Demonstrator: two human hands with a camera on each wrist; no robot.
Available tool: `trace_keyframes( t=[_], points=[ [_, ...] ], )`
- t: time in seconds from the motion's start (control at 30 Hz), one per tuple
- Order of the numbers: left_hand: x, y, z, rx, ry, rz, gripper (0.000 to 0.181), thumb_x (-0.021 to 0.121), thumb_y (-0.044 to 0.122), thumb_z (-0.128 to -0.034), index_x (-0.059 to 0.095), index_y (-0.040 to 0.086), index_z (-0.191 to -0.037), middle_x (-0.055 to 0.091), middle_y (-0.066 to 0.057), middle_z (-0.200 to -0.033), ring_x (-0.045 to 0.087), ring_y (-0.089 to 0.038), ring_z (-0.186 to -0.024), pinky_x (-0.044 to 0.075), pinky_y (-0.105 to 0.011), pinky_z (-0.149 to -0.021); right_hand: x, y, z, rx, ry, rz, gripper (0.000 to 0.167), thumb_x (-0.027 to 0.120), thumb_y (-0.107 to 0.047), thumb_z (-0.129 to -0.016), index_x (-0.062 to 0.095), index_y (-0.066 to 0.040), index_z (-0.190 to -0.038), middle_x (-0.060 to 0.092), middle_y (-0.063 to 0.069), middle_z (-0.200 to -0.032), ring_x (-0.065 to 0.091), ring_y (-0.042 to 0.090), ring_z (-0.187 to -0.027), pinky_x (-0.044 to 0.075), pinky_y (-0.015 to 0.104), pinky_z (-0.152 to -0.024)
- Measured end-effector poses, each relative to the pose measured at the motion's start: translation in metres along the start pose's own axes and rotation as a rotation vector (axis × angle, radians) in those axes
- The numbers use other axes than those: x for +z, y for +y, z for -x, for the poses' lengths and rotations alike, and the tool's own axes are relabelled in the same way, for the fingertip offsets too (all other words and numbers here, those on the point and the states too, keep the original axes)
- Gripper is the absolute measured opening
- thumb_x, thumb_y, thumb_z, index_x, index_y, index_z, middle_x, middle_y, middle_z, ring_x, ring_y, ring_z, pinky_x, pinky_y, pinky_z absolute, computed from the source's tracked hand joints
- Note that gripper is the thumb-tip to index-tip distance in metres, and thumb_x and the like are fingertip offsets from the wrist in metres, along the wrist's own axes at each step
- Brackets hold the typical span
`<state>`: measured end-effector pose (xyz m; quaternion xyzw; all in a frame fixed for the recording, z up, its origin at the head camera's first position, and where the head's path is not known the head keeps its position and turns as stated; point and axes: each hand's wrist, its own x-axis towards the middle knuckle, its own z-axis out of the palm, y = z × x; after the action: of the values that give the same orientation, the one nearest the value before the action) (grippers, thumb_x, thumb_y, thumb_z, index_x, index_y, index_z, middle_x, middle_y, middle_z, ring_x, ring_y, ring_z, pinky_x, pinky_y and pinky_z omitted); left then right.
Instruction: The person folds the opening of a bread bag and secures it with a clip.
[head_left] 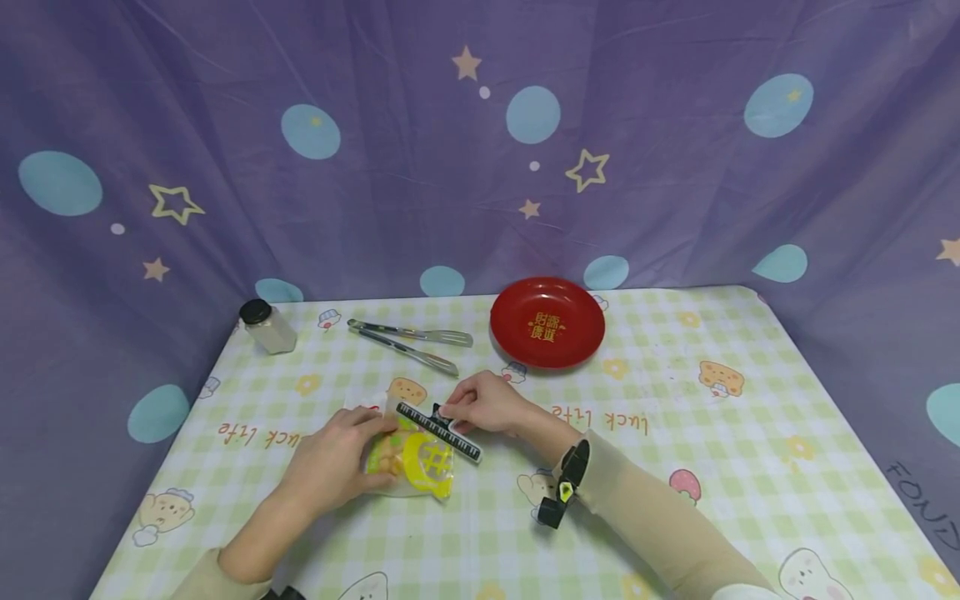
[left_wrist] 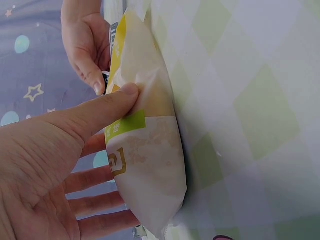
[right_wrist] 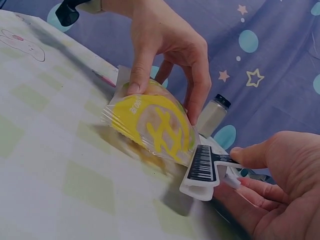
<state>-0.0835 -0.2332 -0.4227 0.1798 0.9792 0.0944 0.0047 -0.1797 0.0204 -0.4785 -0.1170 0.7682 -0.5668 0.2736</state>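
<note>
A clear and yellow snack bag [head_left: 427, 463] lies on the table, with pale pieces showing through its film. My left hand [head_left: 330, 457] holds its left side, the thumb [left_wrist: 112, 106] on one face and the fingers spread along the other. At the bag's upper right edge is a bag clip [head_left: 438, 432] with a piano-key pattern. My right hand [head_left: 491, 404] pinches the clip's handle between thumb and fingers. In the right wrist view the clip [right_wrist: 201, 167] meets the bag's edge; whether film lies between its jaws I cannot tell.
Metal tongs [head_left: 408, 337] lie behind the bag. A red plate [head_left: 547, 350] with gold characters sits at the back middle. At the back left stands a jar [head_left: 272, 332] with a black lid. A checked cloth [head_left: 675, 450] covers the table; a purple curtain hangs behind.
</note>
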Motion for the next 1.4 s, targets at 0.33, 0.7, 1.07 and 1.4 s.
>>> trace_keyframes(
  t=[0.33, 0.7, 1.07, 1.4],
  points=[
    [0.000, 0.000, 0.000, -0.004, -0.006, 0.003, 0.072, 0.101, 0.043, -0.0661, 0.075, 0.022, -0.130, 0.071, -0.010, -0.132, 0.068, -0.033, -0.120, 0.064, -0.054, -0.080, 0.002, -0.003, -0.001, -0.014, -0.010, -0.030, 0.016, 0.081, -0.016, -0.095, 0.078, -0.001, -0.097, 0.078, 0.008, -0.081, 0.075, 0.012, -0.066, 0.066, 0.032, -0.070],
    [0.000, 0.000, 0.000, -0.005, -0.004, 0.006, 0.071, 0.101, 0.043, -0.0655, 0.075, 0.022, -0.128, 0.072, -0.009, -0.131, 0.068, -0.032, -0.118, 0.064, -0.053, -0.080, 0.004, -0.005, -0.005, -0.002, -0.005, -0.037, 0.017, 0.081, -0.017, -0.095, 0.077, -0.001, -0.099, 0.077, 0.009, -0.083, 0.076, 0.014, -0.068, 0.066, 0.032, -0.070],
    [0.000, 0.000, -0.001, -0.003, 0.005, 0.003, 0.072, 0.101, 0.043, -0.0647, 0.075, 0.021, -0.129, 0.072, -0.006, -0.128, 0.068, -0.030, -0.117, 0.064, -0.052, -0.081, 0.005, -0.004, -0.011, 0.012, 0.005, -0.026, 0.016, 0.082, -0.019, -0.095, 0.078, -0.004, -0.098, 0.075, 0.007, -0.081, 0.077, 0.015, -0.069, 0.064, 0.030, -0.069],
    [0.000, 0.000, -0.001, 0.010, 0.014, 0.011, 0.072, 0.102, 0.042, -0.0640, 0.075, 0.022, -0.127, 0.073, -0.006, -0.128, 0.069, -0.030, -0.116, 0.064, -0.052, -0.080, 0.007, -0.005, -0.015, 0.016, 0.016, -0.015, 0.015, 0.083, -0.021, -0.094, 0.078, -0.007, -0.097, 0.075, 0.007, -0.080, 0.076, 0.014, -0.068, 0.062, 0.027, -0.065]
  ],
)
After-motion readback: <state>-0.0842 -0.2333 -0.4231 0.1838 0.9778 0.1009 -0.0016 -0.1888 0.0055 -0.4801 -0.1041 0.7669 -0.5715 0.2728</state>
